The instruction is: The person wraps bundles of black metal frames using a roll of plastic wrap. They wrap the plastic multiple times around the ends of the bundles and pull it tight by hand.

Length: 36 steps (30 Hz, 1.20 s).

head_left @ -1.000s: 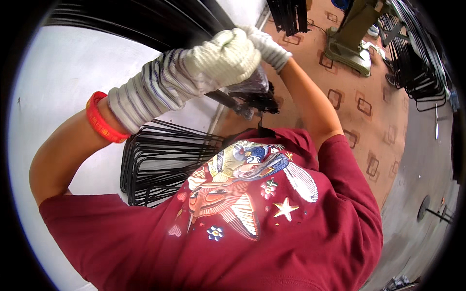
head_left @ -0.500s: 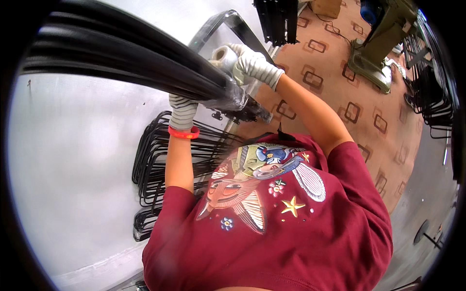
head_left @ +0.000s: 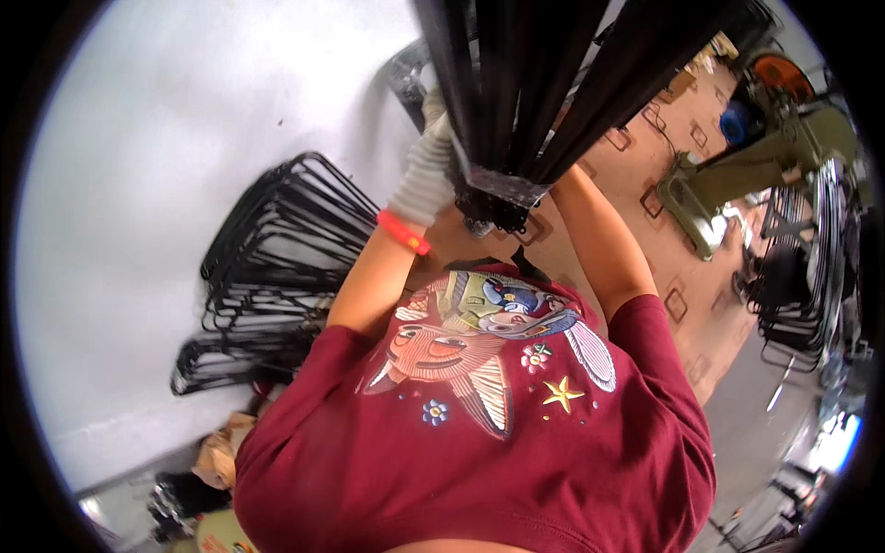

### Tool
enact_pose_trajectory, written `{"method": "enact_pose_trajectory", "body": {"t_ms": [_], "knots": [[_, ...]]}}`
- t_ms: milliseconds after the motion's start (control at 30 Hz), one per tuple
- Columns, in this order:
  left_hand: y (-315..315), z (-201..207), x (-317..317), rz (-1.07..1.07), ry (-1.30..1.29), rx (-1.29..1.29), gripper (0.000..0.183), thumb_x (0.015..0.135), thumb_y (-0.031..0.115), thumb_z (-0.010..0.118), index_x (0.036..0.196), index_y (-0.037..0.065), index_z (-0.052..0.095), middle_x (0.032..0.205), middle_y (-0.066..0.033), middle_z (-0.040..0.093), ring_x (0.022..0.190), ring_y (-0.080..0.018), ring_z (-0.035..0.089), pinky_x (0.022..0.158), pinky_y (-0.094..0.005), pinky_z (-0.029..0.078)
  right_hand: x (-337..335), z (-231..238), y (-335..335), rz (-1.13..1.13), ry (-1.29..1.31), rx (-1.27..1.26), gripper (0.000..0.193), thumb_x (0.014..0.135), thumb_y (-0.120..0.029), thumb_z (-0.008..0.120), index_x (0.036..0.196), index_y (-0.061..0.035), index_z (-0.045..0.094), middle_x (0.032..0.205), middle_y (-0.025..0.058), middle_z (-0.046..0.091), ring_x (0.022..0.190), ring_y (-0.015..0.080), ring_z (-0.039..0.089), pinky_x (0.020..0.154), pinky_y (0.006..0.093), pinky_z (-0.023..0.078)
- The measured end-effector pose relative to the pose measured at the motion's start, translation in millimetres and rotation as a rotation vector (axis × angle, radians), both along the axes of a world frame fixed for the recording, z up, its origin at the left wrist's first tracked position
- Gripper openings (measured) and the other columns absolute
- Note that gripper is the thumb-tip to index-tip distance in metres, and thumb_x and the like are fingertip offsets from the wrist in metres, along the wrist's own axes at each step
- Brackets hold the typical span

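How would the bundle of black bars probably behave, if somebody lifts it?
The bundle would probably feel stiff, since its bars look long and straight. It may be rather heavy, as several are gathered together. The shiny film around its lower end might be slippery, and gaps above suggest the bars could shift there.

No lettering can be read; the yellow marks on the red wristband (head_left: 402,232), left in the scene, are too small to make out.
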<state>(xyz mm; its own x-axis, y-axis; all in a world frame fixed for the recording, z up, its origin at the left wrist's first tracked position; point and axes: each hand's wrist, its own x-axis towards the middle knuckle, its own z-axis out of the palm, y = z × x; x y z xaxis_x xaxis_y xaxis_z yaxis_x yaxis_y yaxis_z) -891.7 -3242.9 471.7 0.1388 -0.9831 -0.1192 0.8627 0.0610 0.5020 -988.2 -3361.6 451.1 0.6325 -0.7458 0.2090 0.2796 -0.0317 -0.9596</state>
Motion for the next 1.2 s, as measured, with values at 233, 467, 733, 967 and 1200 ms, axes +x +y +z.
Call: {"method": "enact_pose_trajectory", "body": {"t_ms": [233,467,733,967,1200], "knots": [[-33.2,-57.4,42.4,0.033,-0.324,-0.022,0.036,0.082,0.015,0.059,0.117,0.010,0.051,0.102,-0.0054,0.060,0.089,-0.0130,0.056,0.074,-0.0268,0.050,-20.6,1.1,4.3,-0.007,-0.015,0.143,0.021,0.081,-0.015,0.055,0.098,-0.0030,0.056,0.086,0.0066,0.060,0.078,0.0129,0.054,0.072,0.0254,0.044],[-1.3,-24.9,48.3,0.180,-0.799,-0.048,0.059,0.071,0.027,0.073,0.117,0.003,0.045,0.112,-0.0119,0.053,0.100,-0.0165,0.052,0.081,-0.0269,0.047,-43.5,4.6,17.6,-0.189,-0.145,0.325,0.016,0.080,-0.010,0.051,0.093,-0.0024,0.057,0.081,0.0059,0.059,0.074,0.0111,0.053,0.070,0.0247,0.044],[86.8,-41.9,51.4,0.143,-0.950,-0.482,0.067,0.064,0.028,0.079,0.119,0.005,0.048,0.110,-0.0069,0.054,0.101,-0.0199,0.053,0.088,-0.0324,0.043,-97.3,36.0,143.4,-0.158,0.201,-0.178,0.031,0.075,-0.008,0.057,0.104,0.0021,0.055,0.093,0.0084,0.060,0.081,0.0162,0.057,0.079,0.0278,0.043],[101.3,-28.2,23.2,0.081,-1.387,-0.709,0.069,0.056,0.010,0.079,0.119,0.012,0.050,0.102,-0.0100,0.055,0.092,-0.0306,0.054,0.080,-0.0358,0.046,-74.9,24.9,205.8,-0.093,0.172,0.128,0.077,0.063,-0.022,0.079,0.128,-0.0035,0.041,0.121,0.0089,0.048,0.107,0.0211,0.049,0.095,0.0323,0.036],[73.6,1.1,10.0,-0.397,-1.508,-0.691,0.043,0.072,0.020,0.071,0.111,0.009,0.055,0.094,-0.0099,0.061,0.086,-0.0226,0.059,0.075,-0.0297,0.046,-126.4,-26.3,192.3,-0.402,0.125,-0.158,0.075,0.053,-0.026,0.083,0.113,-0.0027,0.043,0.104,0.0139,0.056,0.091,0.0245,0.059,0.079,0.0362,0.050]]}}
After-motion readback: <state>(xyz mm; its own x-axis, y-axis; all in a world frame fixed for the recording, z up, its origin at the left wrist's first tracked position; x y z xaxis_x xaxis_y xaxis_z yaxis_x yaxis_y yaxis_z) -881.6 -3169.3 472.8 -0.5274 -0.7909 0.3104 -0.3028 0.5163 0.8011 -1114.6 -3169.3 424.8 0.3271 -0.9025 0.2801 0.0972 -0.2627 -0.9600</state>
